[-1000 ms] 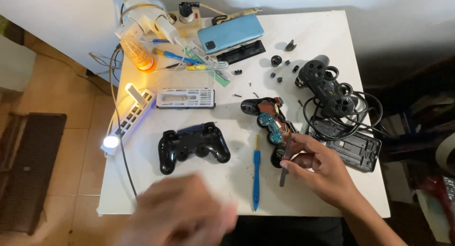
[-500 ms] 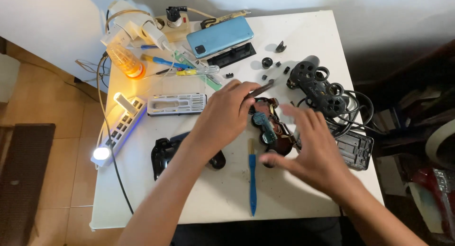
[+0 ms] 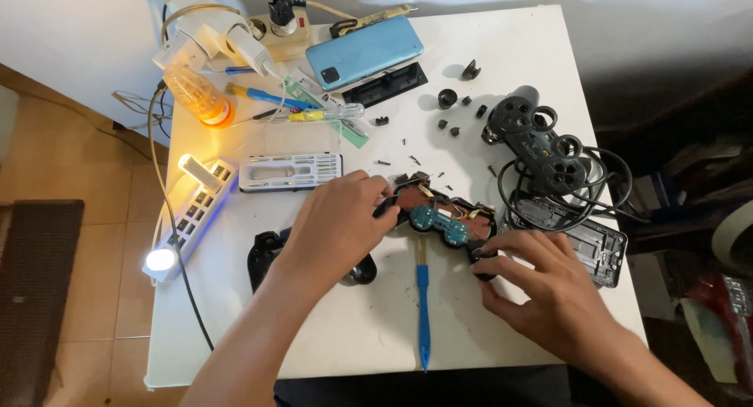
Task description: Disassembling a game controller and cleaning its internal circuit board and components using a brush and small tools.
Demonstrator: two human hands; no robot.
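An opened game controller (image 3: 439, 219) with its circuit board bare lies in the middle of the white table (image 3: 510, 54). My left hand (image 3: 337, 227) grips its left end. My right hand (image 3: 541, 285) pinches its right handle from below. A blue pry tool (image 3: 423, 305) lies just in front of it, pointing toward me. A closed black controller (image 3: 263, 254) sits under my left wrist, mostly hidden.
A black wired controller (image 3: 537, 144) and its cable lie at the right, beside a black shell part (image 3: 588, 246). A blue phone (image 3: 365, 52), a screwdriver bit case (image 3: 290, 172), a lit power strip (image 3: 188, 219), an orange bottle (image 3: 200, 97), small screws and buttons lie behind.
My left hand came up from the near edge and took hold of the opened controller's left end. My right hand shifted to its right handle. The view moved closer.
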